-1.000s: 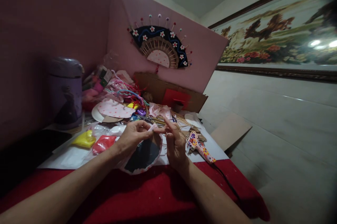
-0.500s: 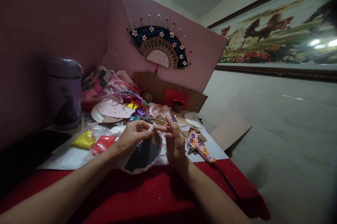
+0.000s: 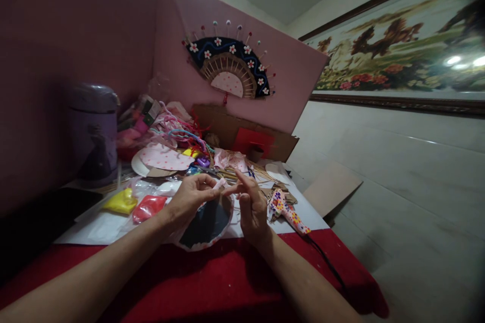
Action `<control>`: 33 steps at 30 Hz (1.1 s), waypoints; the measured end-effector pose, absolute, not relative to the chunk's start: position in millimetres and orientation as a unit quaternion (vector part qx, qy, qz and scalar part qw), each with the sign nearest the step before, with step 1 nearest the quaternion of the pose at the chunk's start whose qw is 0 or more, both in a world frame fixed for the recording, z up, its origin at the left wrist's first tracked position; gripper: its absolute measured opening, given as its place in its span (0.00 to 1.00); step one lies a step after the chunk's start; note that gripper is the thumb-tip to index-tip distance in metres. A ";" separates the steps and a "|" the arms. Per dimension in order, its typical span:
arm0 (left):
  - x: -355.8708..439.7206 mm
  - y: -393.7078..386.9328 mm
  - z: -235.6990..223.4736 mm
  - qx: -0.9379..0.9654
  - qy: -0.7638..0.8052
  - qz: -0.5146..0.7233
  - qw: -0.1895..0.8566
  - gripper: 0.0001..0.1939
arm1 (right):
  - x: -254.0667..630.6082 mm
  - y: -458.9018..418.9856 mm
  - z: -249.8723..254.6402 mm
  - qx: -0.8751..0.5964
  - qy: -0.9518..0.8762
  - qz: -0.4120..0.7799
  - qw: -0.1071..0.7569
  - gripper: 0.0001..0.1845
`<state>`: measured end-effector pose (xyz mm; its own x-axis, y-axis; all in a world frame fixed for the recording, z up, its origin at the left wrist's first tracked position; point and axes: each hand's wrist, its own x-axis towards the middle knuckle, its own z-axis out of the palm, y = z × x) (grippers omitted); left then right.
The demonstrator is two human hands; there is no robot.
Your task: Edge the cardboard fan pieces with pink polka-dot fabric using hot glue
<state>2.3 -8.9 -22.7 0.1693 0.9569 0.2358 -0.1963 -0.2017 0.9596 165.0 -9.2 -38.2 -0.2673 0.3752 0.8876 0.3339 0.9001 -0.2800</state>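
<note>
left grip clamps panel near red packet, right grip apart beside flowered tool.

Both hands are bare, the left hand and the right hand alike, with slim, jointed fingers. The left forearm and right forearm are uncovered too, slender at the wrist and broader towards the elbow; nail details are too small to tell.
</note>
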 end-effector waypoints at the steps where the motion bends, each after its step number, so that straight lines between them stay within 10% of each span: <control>1: 2.2 -8.6 -22.7 0.549 0.349 0.547 0.526 0.09 | 165.3 -9.1 -38.8 -0.218 -0.793 0.022 0.569 0.23; 33: -3.6 -1.5 -23.5 0.486 0.364 0.584 0.539 0.10 | 163.5 -9.2 -42.4 -0.251 -0.722 0.088 0.639 0.20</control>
